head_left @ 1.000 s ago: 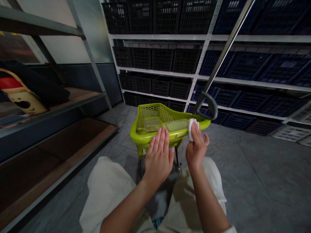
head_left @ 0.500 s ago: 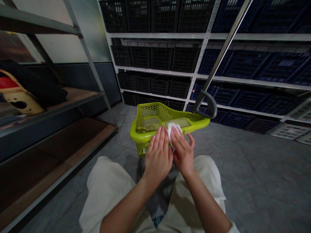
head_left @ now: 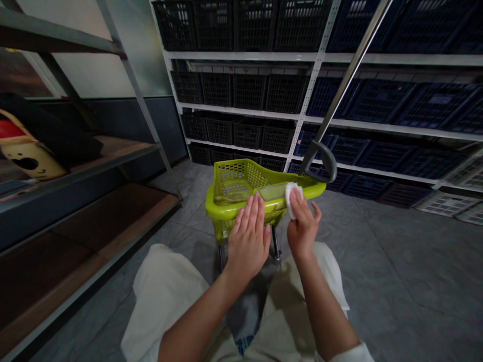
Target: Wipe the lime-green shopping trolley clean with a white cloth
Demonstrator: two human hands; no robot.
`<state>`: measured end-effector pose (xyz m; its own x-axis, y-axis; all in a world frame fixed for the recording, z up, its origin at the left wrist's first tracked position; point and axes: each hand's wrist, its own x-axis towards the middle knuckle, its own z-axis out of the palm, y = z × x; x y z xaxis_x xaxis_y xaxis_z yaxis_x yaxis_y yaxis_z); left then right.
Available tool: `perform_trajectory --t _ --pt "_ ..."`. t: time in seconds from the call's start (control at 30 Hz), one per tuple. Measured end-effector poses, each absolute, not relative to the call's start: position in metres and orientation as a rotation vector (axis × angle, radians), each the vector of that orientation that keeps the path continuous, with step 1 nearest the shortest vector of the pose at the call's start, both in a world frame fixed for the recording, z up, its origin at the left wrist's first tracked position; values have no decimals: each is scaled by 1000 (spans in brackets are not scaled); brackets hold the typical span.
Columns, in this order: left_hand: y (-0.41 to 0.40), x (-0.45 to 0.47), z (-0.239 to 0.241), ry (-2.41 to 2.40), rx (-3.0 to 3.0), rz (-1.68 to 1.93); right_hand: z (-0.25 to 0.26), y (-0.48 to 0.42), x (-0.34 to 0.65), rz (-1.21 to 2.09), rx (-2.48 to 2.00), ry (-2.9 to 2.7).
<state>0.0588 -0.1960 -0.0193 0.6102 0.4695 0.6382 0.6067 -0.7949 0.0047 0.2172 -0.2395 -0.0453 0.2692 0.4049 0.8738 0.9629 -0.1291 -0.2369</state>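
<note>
A small lime-green shopping cart [head_left: 222, 210] stands on the floor before my knees, its perforated basket toward the left. At its right end are a grey looped handle [head_left: 330, 163] and a tall metal pole [head_left: 352, 65]. My left hand [head_left: 247, 234] lies flat against the cart's near rim, fingers stretched and together, holding nothing. My right hand [head_left: 303, 226] presses a folded white cloth or tissue [head_left: 292, 197] onto the near rim, further right toward the handle. The fingers lie over the cloth, while the little finger and one side of the hand stick out.
White shelving [head_left: 241, 55] with rows of black crates [head_left: 249, 93] and blue crates [head_left: 381, 100] lines the back. On the left, a metal rack [head_left: 132, 151] holds a cartoon-faced bag [head_left: 32, 158] and dark fabric [head_left: 56, 130]. Grey tiled floor [head_left: 407, 271] extends on the right.
My right hand has slid the white cloth rightward along the rim, away from my left hand. The left hand stays on the rim; the cart has shifted very slightly.
</note>
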Motion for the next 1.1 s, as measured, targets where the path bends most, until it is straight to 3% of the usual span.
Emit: perform_trajectory --t 0.1,0.3,0.5,0.7,0.93,1.1 --pt "-196 60 -19 -894 -2622 -938 -47 -236 221 -852 -1724 -1065" --pt "-196 58 -20 -885 -2617 -937 -47 -240 207 -789 -1576 -1590" --pt "-197 59 -19 -891 -2614 -942 -54 -233 228 -904 -1663 -1063" --pt "-194 59 -22 -878 -2618 -938 -54 -241 199 -882 -1561 -1541" --pt "-195 61 -22 -887 -2622 -957 -59 -239 236 -911 -1685 -1086" --pt "-193 60 -24 -867 -2629 -962 -46 -245 190 -832 -1600 -1516"
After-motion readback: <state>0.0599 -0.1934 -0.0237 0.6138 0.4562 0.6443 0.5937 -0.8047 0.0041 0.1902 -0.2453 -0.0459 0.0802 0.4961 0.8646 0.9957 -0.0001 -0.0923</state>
